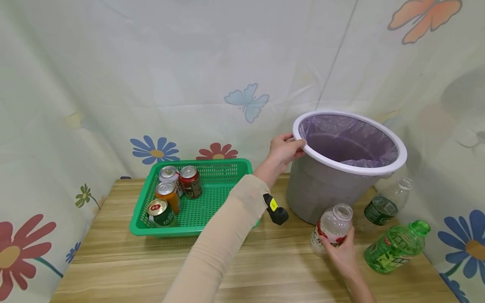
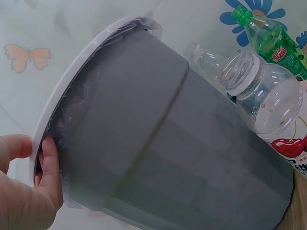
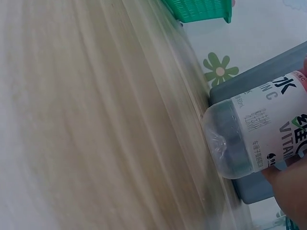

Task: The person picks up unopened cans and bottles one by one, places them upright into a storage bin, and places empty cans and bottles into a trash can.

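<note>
Left hand [image 1: 285, 149] gripping white rim [image 1: 354, 169] of grey bin [image 1: 316, 189]; purple liner [image 1: 346, 136] inside. Right hand [image 1: 344, 254] holding clear bottle [image 1: 333, 227], red-and-white label, in front of bin. Green bottle [image 1: 398, 246] and transparent dark-labelled bottle [image 1: 383, 206] to right, on wooden table [image 1: 132, 269]. Green basket [image 1: 210, 202] at left of table, four cans [image 1: 174, 198] standing in its left part. Patterned backdrop [image 1: 182, 75] behind, flowers and butterflies.

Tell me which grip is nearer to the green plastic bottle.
Right grip, holding a clear plastic bottle beside the green bottle; the left grip is farther, on the rim of the round grey bin.
</note>
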`<state>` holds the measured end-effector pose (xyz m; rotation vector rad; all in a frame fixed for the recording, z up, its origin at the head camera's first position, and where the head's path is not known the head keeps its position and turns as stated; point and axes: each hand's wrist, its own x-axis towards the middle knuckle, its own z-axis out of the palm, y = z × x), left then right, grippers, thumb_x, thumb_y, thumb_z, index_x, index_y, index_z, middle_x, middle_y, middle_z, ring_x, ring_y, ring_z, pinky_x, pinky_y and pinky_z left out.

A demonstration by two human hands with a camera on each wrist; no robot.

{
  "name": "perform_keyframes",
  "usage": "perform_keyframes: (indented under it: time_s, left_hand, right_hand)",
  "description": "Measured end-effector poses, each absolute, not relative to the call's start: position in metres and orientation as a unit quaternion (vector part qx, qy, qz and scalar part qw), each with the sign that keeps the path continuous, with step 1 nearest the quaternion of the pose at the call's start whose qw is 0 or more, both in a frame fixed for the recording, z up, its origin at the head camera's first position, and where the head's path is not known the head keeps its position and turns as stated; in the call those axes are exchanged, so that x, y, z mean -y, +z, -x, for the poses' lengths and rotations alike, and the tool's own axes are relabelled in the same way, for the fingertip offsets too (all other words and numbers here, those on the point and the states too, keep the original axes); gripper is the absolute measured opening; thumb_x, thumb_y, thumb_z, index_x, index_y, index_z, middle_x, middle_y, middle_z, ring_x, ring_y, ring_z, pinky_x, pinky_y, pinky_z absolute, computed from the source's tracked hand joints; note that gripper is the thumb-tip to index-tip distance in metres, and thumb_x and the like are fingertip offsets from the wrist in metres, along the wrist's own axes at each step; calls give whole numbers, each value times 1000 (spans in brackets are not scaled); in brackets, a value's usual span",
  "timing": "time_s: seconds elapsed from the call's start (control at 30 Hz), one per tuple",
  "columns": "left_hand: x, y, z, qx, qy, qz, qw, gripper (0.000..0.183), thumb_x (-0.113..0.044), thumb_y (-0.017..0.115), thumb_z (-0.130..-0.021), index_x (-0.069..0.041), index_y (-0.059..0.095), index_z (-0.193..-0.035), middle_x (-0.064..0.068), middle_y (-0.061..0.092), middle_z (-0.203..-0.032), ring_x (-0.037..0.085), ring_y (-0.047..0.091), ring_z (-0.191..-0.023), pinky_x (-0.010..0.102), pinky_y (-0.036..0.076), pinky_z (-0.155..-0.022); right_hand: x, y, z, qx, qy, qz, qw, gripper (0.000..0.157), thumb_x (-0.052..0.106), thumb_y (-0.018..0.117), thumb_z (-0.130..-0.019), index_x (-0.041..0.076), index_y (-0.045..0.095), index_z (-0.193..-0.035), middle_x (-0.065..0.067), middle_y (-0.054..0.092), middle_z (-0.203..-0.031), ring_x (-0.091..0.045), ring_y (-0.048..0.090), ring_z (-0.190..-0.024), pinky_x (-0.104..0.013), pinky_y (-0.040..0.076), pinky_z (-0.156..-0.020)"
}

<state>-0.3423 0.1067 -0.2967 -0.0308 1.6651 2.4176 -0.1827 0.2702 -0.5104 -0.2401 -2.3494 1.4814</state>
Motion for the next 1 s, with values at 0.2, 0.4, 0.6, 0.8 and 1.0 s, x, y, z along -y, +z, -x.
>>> perform_keyframes:
  time_s: [0.2,0.4,0.6,0.8,1.0]
  left_hand:
    - [-108,-296,342,-567,817,11,103,44,4,63,-81,3,52,-123,10,67,-95,16,61,-67,31,56,-69]
    - [-109,-298,342,-568,817,8,103,43,3,64,-81,2,53,-122,10,67,-95,15,61,-67,30,56,-70]
    - [-109,-299,344,-565,818,8,105,45,4,64,-81,2,52,-124,9,67,-93,16,61,-67,30,56,-70]
    - [-108,-299,345,-569,815,4,107,45,3,64,-81,2,52,-124,8,67,-92,16,61,-68,30,56,-70]
    - [-106,-299,345,-568,815,2,112,45,2,63,-82,1,53,-125,8,67,-94,16,61,-69,30,56,-71]
  right_hand:
    - [-271,-509,183,830,521,87,176,78,2,69,-79,2,17,-137,1,40,-118,10,37,-98,-4,30,-82]
    - [-270,-508,182,829,522,110,169,76,6,69,-80,5,18,-137,-7,41,-122,7,38,-99,-12,32,-86]
    - [-270,-503,181,817,534,130,173,78,8,69,-80,7,17,-138,-5,40,-122,1,38,-100,-20,33,-88]
    - [-275,-497,178,814,530,138,192,78,7,71,-79,8,19,-137,7,39,-115,2,40,-100,-10,33,-83]
    - [-281,-486,173,847,485,114,187,80,11,72,-78,7,19,-138,-4,41,-122,3,38,-100,-17,33,-83]
